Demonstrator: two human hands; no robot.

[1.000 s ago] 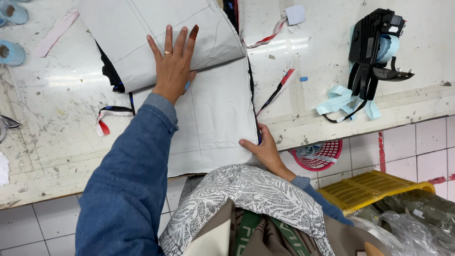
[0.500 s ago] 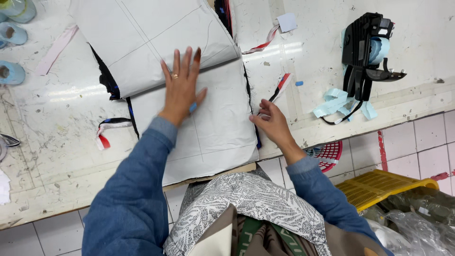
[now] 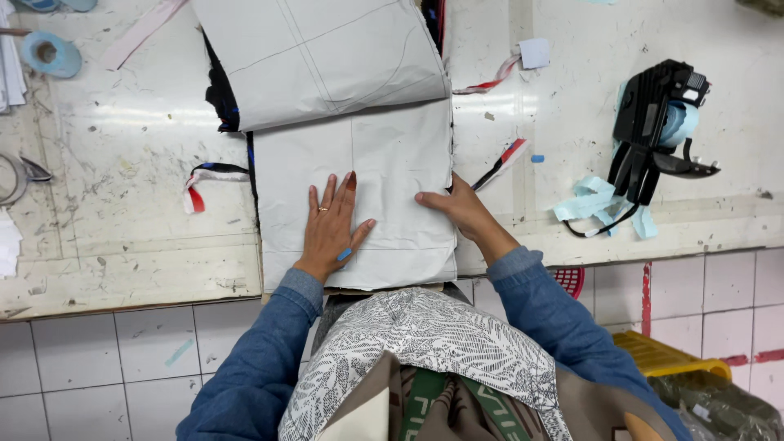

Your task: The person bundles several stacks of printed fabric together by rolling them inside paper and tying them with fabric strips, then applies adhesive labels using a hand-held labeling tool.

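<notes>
my left hand [image 3: 331, 229] lies flat, fingers spread, on the white paper pattern sheet [image 3: 392, 184] at the worktable's [image 3: 122, 269] near edge, while my right hand [image 3: 459, 211] grips its right edge, so i'd press evenly and keep that edge squared.

Both arms, in blue sleeves, reach from 6 o'clock toward 12. The left hand [image 3: 331, 224] lies flat, palm down, its 5 fingers spread and pointing to 12, a ring on 1 finger. The right hand [image 3: 457, 208] lies low, wrist at 4 o'clock, its fingers pointing to 9.
</notes>
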